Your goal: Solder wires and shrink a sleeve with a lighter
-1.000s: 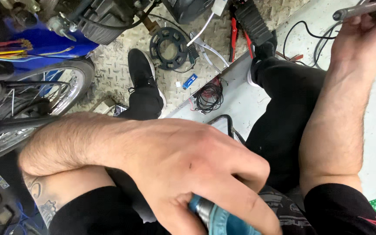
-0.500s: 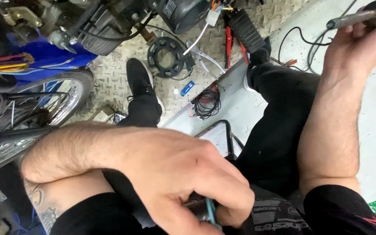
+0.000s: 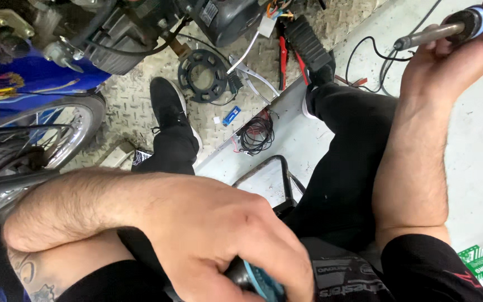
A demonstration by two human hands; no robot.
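— Holding two tools at once, is that what I'm looking at from here?

— Yes. The right hand (image 3: pixel 448 67) is up at the far right, closed around the dark grip of a soldering iron (image 3: pixel 448 31). The iron's long axis runs nearly level, slightly tilted, with its metal barrel pointing left toward the motorcycle (image 3: pixel 85 50) and the handle end leaving the picture on the right.

— And the other hand?

— The left hand (image 3: pixel 219 240) is low and close, over the person's lap, fingers curled down tight on a teal-handled tool (image 3: pixel 255 282). Only a bit of that handle shows between the fingers at the bottom edge; what kind of tool it is I cannot tell.

— Which is closer to the loose parts on the floor?

— The iron's tip is the nearer of the two to them, though well apart: the black ring-shaped part (image 3: pixel 201 75), the coil of thin wires (image 3: pixel 255 134) and the small blue piece (image 3: pixel 231 116) all lie on the tread-plate floor (image 3: pixel 141 112) between the person's black shoes, below and left of the tip. The left hand sits well back from them, above the knee.

— Any slack in either grip?

— None visible; both are wrapped shut on their handles.
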